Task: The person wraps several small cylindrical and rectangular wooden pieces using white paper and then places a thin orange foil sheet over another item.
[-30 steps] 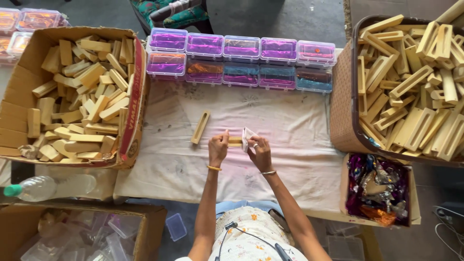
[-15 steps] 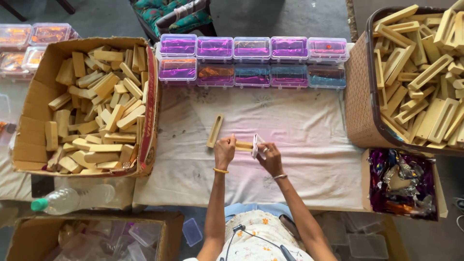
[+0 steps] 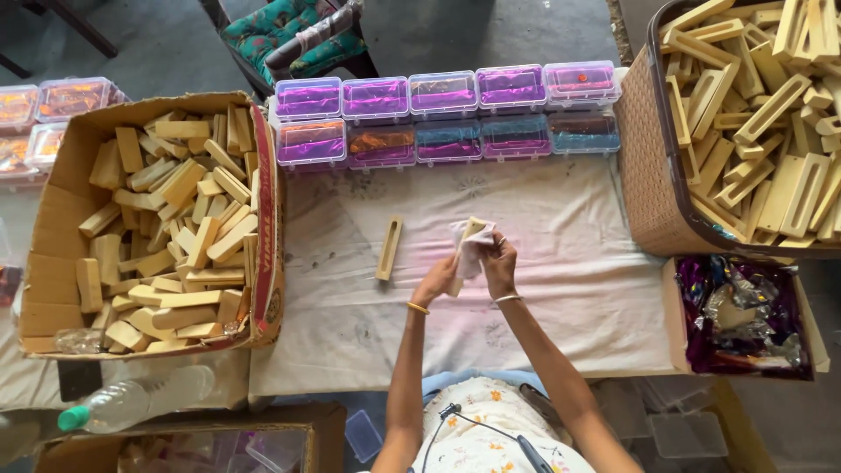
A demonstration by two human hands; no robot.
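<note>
Both my hands meet over the middle of a cloth-covered table (image 3: 561, 298). My left hand (image 3: 435, 282) grips the lower end of a pale wooden block (image 3: 473, 228). My right hand (image 3: 500, 263) presses a small white cloth (image 3: 467, 250) around that block. A second wooden block with a long slot (image 3: 389, 248) lies flat on the cloth just left of my hands, apart from them.
A cardboard box (image 3: 263, 219) of wooden blocks stands at the left, a woven basket (image 3: 644, 175) of slotted blocks at the right. Two rows of clear plastic cases (image 3: 438, 118) line the far edge. A box of shiny wrappers (image 3: 745, 315) sits lower right; a plastic bottle (image 3: 131, 403) lies lower left.
The wooden block has been raised and tilted upright between my hands, and the white cloth now wraps around it. The view has also drawn closer.
</note>
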